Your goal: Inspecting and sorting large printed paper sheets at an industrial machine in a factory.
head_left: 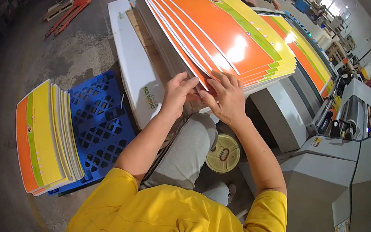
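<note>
In front of me rises a tall stack of large glossy printed sheets (pixel 209 25), orange with a green stripe and a yellow band. Its upper sheets are fanned out in steps. My left hand (pixel 179 94) pinches the near corner of the sheets, thumb and fingers closed at the edge. Beside it, my right hand (pixel 228 97) has its fingers on top of the same corner and its thumb turned toward the left hand. The corner bends up slightly between the two hands. How many sheets they grip is hidden.
Left of me, a smaller stack of similar sheets (pixel 41 137) lies on a blue plastic pallet (pixel 109 140). A grey machine (pixel 320 186) stands at right, a round lidded bucket (pixel 224 153) near my legs. A red pallet jack (pixel 72 10) and another person's hand (pixel 251 1) are farther off.
</note>
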The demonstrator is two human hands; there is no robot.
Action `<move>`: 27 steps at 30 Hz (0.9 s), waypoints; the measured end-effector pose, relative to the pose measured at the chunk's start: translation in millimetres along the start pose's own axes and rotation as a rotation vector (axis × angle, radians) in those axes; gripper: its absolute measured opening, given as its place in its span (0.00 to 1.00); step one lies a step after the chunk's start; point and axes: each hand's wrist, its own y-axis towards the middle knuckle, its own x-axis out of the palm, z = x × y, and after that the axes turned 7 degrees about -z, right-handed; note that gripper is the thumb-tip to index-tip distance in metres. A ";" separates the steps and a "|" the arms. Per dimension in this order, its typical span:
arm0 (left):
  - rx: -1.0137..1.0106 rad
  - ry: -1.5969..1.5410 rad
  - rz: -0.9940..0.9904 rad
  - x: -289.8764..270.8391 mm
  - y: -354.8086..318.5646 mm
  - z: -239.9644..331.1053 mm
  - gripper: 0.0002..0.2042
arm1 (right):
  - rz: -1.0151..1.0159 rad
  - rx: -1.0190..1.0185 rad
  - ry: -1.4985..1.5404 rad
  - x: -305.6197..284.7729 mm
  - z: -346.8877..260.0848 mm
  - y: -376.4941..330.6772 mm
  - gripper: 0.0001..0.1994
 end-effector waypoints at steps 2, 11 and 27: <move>-0.017 0.018 -0.021 4.3 -0.5 4.5 0.26 | 0.021 -0.022 -0.081 1.1 3.9 -1.1 0.10; -0.002 -0.011 -0.012 -0.8 4.5 2.9 0.30 | 0.153 0.097 0.017 15.4 15.4 2.0 0.13; 0.046 0.286 -0.068 1.7 -8.7 -13.8 0.06 | 0.104 0.084 0.391 16.4 21.4 7.6 0.08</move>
